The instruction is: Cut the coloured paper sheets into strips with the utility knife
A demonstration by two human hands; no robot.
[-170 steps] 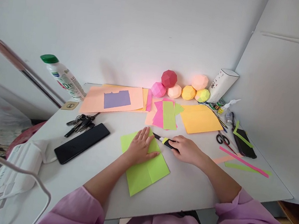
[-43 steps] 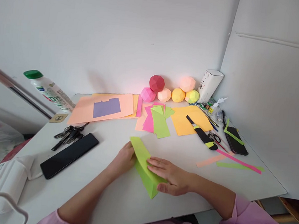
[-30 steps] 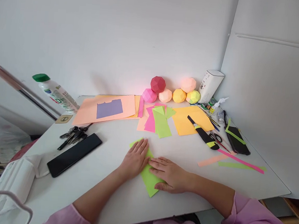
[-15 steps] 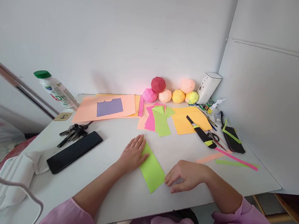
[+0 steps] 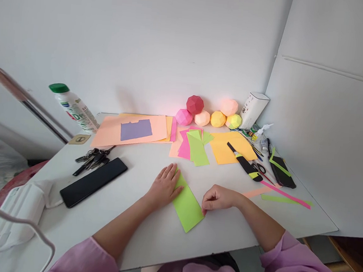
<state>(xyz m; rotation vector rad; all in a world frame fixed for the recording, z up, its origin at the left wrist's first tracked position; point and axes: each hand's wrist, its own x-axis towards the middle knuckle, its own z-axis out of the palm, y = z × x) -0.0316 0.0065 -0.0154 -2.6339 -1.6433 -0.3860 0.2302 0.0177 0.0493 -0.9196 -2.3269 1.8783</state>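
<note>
A folded strip of lime-green paper point(image 5: 188, 204) lies on the white table point(image 5: 147, 234) in front of me. My left hand point(image 5: 164, 186) rests flat on its far left end, fingers stretched out. My right hand point(image 5: 219, 197) is curled, its fingertips pressed against the strip's right edge. A black and yellow utility knife point(image 5: 244, 162) lies apart on the orange sheet point(image 5: 229, 150) to the right.
Peach, purple, pink and green paper sheets point(image 5: 137, 130) lie at the back. Paper balls point(image 5: 208, 115) line the wall beside a white box point(image 5: 254, 108). Keys point(image 5: 92, 158), a black phone point(image 5: 93, 182) and a bottle point(image 5: 74, 107) sit left. Scissors point(image 5: 263, 168), another phone point(image 5: 281, 172) and paper strips point(image 5: 286, 196) sit right.
The green sheet has been folded into a narrow strip and the knife laid down at the right. In the last second my right hand slid off the strip to its right edge.
</note>
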